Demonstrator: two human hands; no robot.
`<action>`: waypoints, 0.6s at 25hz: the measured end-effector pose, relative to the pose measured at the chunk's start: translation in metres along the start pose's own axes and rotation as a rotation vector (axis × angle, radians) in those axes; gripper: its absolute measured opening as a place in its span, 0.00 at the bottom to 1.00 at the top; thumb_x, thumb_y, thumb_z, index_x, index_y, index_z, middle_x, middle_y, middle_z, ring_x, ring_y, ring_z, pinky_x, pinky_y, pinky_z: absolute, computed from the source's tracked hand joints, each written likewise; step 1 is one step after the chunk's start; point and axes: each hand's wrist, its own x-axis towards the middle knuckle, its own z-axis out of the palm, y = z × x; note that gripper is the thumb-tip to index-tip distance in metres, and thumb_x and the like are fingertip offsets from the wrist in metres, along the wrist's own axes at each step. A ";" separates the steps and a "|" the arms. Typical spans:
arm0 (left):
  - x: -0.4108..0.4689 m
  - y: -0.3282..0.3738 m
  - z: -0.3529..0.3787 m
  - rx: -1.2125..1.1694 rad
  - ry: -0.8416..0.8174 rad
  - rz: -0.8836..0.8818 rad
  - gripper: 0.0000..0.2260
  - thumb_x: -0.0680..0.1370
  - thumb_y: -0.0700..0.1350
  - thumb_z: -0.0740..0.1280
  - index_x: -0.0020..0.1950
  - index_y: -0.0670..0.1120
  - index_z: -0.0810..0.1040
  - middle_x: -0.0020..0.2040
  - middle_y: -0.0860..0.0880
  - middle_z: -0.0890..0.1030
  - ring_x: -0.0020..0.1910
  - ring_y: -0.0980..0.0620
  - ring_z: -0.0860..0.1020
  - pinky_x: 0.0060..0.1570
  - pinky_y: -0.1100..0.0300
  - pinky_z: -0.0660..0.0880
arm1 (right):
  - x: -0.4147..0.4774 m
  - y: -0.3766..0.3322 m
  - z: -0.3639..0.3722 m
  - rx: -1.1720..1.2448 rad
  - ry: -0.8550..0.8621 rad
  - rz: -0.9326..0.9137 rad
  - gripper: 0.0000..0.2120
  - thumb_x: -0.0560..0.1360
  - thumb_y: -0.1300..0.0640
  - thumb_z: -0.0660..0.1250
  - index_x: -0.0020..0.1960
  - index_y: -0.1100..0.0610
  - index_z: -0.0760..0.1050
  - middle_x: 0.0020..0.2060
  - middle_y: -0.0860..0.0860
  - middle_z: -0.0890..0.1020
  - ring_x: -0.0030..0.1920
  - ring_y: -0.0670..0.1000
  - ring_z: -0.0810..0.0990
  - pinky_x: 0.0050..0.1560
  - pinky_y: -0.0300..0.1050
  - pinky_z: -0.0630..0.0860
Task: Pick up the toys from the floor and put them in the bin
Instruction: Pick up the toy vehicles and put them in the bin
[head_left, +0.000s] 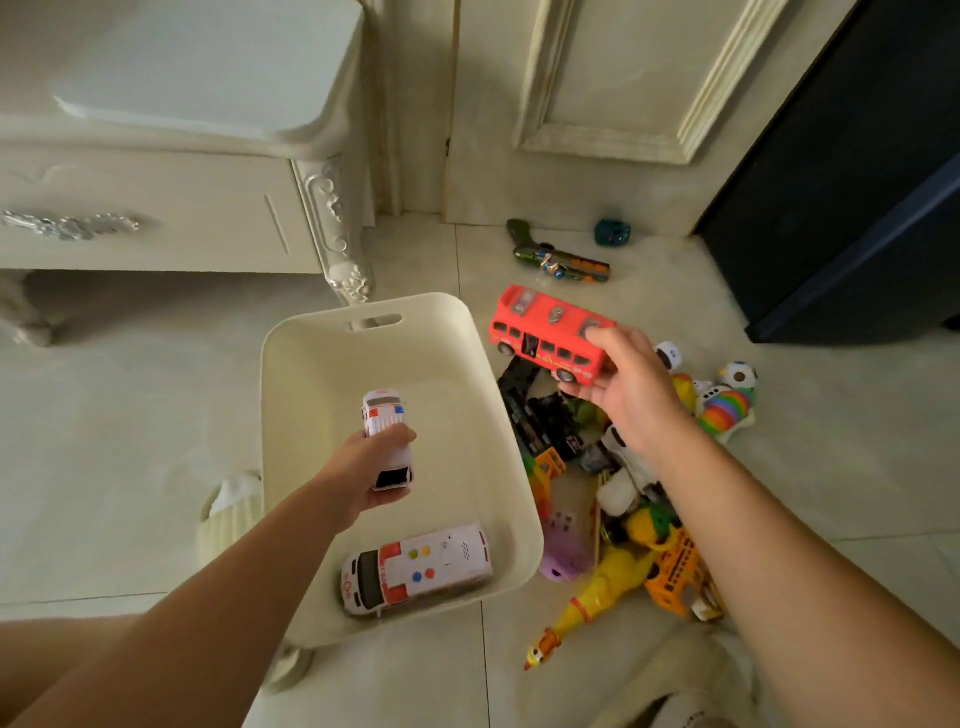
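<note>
A cream plastic bin (291, 395) stands on the floor at centre. Inside it, near the front, lies a large white ambulance toy (415, 569). My left hand (363, 470) grips a small white ambulance (387, 434) above the bin's inside. My right hand (631, 395) holds a red toy bus (545, 332) by its rear end, lifted just right of the bin over a heap of toys (623, 499) on the floor. The heap includes a yellow rubber chicken (587, 597), an orange bus (675, 571), a purple toy (563, 543), black vehicles (535, 410) and a rainbow toy (724, 408).
A green toy gun (558, 254) and a small teal toy (613, 233) lie further back near the wall. A white carved cabinet (156, 208) stands at left, a dark blue furniture piece (857, 208) at right. A slippered foot (228, 514) sits left of the bin.
</note>
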 end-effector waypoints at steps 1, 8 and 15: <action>-0.001 0.001 -0.003 -0.056 -0.007 -0.006 0.14 0.75 0.47 0.70 0.58 0.45 0.73 0.48 0.41 0.78 0.43 0.46 0.79 0.41 0.55 0.79 | -0.008 -0.001 0.021 0.081 -0.022 -0.024 0.07 0.77 0.60 0.65 0.52 0.56 0.68 0.48 0.57 0.81 0.44 0.55 0.82 0.49 0.53 0.80; 0.020 -0.017 -0.024 -0.111 0.078 -0.052 0.15 0.72 0.45 0.74 0.55 0.43 0.76 0.46 0.43 0.82 0.40 0.47 0.81 0.48 0.53 0.79 | -0.062 0.110 0.124 -0.267 0.142 0.304 0.19 0.75 0.54 0.70 0.61 0.53 0.66 0.48 0.49 0.78 0.42 0.43 0.77 0.35 0.33 0.71; 0.053 -0.037 0.011 -0.096 -0.103 -0.163 0.14 0.76 0.37 0.69 0.61 0.38 0.74 0.50 0.41 0.81 0.46 0.45 0.80 0.47 0.50 0.78 | -0.020 0.175 0.105 -0.394 0.422 0.515 0.18 0.78 0.58 0.65 0.67 0.56 0.69 0.59 0.58 0.78 0.57 0.58 0.78 0.56 0.51 0.75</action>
